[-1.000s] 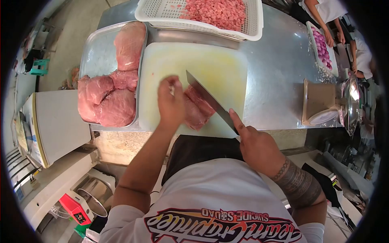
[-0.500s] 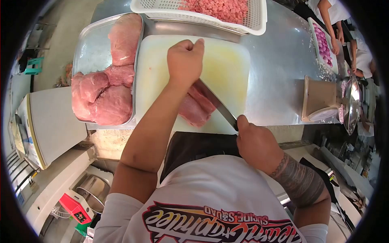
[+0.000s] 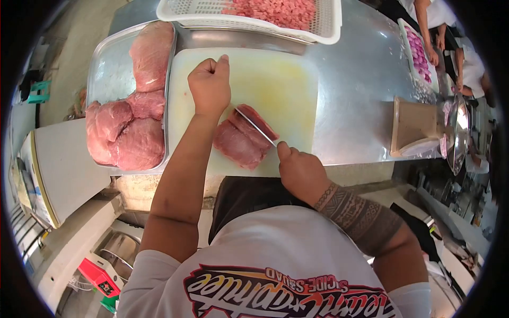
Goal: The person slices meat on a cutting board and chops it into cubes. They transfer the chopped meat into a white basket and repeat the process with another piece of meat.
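Near the centre of the frame, a thick pink-red slab of raw meat [image 3: 238, 143] lies on a white, yellow-stained cutting board [image 3: 286, 79], on the grey metal surface [image 3: 355, 79]. The right hand [image 3: 303, 172], just right of centre, has its fingers wrapped round the handle of a long steel knife [image 3: 256, 126], its blade nearly edge-on across the slab. The left hand [image 3: 210, 91], above the board's left half, has its fingers curled into a fist, thumb extended; I cannot tell whether they hold anything. Upper left, large raw chunks [image 3: 140, 140] lie in a rectangular metal tray [image 3: 111, 69].
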Action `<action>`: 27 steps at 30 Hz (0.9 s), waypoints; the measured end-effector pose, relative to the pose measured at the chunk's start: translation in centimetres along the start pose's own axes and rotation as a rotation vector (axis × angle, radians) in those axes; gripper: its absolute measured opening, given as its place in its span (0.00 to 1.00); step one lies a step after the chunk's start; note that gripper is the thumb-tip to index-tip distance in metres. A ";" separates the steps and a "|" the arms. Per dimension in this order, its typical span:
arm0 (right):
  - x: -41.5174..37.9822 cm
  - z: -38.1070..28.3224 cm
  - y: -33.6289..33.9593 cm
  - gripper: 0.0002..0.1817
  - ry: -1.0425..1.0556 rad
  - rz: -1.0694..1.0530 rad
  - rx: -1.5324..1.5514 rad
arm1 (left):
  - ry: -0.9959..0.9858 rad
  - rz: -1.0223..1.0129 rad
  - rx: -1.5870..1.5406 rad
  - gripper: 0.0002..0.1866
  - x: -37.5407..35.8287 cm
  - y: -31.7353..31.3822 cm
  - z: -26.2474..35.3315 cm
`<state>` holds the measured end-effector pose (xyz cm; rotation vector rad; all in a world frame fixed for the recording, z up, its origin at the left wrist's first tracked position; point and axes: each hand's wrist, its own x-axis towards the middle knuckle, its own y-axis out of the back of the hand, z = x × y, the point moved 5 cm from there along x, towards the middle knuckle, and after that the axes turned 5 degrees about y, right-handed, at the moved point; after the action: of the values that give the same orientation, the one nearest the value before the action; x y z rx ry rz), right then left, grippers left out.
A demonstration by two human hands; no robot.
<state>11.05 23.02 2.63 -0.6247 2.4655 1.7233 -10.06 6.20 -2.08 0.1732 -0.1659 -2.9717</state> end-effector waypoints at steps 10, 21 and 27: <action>-3.6 -1.9 7.1 0.10 -0.049 -0.138 0.101 | 0.064 0.016 -0.098 0.26 -2.6 0.6 6.7; -0.2 -1.4 1.8 0.09 0.020 -0.113 -0.057 | 0.063 0.031 -0.050 0.27 -0.1 1.3 -0.4; 0.1 -0.1 -0.1 0.09 0.061 0.010 -0.053 | -0.026 0.038 -0.070 0.25 0.2 1.0 0.7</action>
<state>10.99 22.88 2.55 -0.6812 2.4749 1.8049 -10.14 5.23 -1.26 0.1210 -0.0672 -2.9381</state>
